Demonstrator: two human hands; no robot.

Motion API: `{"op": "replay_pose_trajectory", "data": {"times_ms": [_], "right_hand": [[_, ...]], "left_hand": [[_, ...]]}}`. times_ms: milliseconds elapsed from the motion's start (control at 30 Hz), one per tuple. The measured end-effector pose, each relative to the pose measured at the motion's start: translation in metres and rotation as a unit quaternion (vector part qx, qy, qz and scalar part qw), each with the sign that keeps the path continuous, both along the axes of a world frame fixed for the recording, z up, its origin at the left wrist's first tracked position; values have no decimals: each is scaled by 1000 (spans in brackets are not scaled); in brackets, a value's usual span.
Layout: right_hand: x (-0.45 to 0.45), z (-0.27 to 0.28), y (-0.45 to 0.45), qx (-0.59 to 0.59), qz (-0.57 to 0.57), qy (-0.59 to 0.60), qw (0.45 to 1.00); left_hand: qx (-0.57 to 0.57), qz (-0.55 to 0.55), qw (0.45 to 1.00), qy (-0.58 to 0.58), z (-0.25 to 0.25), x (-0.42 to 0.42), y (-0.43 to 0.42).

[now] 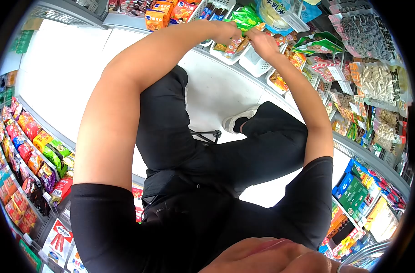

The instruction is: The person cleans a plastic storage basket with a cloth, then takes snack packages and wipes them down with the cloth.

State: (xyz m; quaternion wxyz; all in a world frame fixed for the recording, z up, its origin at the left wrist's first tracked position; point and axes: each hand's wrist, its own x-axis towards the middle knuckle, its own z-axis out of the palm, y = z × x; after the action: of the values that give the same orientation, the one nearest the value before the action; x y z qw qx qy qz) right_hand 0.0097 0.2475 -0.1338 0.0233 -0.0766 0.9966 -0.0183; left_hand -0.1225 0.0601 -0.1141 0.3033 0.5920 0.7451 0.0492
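Note:
At the shelf ahead, my left hand [227,32] is closed with its fingertips at the lower edge of a green snack bag [246,17]. Opposite it, my right hand [264,44] pinches the same bag's lower edge with bent fingers. The two hands are close together, and the exact finger contact is small and partly hidden. Below them, red-and-brown snack packets [235,47] stand in a white plastic basket [223,57]. Another white basket [255,63] sits just under my right hand.
Orange snack bags [160,15] and a basket of dark packets [213,12] lie to the left along the shelf. Hanging bags of seeds [374,83] fill the right side. Behind on the left stands a shelf of colourful packets [29,126]. My legs [166,123] are spread over white floor tiles.

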Motion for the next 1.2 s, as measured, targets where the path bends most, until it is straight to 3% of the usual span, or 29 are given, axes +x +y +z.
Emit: {"op": "replay_pose_trajectory", "data": {"times_ms": [200, 467, 667, 833, 933, 1033, 1200], "right_hand": [[13, 17, 2, -75, 56, 14, 996], [22, 17, 13, -114, 68, 1, 991], [25, 38, 14, -180, 78, -8, 980], [15, 29, 15, -274, 84, 29, 958], [17, 40, 6, -336, -25, -51, 940], [14, 17, 1, -329, 27, 63, 942], [18, 5, -18, -332, -33, 23, 943]], "left_hand": [[-47, -81, 996, -5, -4, 3, 9], [-66, -85, 994, -5, -26, 2, 17], [-100, -79, 991, 37, -11, 5, 15], [-86, -61, 994, 38, -8, -2, 11], [-59, -33, 997, 48, -11, -5, 8], [6, -37, 999, 14, -13, -7, 2], [18, -30, 999, -36, -7, -2, 6]]}}
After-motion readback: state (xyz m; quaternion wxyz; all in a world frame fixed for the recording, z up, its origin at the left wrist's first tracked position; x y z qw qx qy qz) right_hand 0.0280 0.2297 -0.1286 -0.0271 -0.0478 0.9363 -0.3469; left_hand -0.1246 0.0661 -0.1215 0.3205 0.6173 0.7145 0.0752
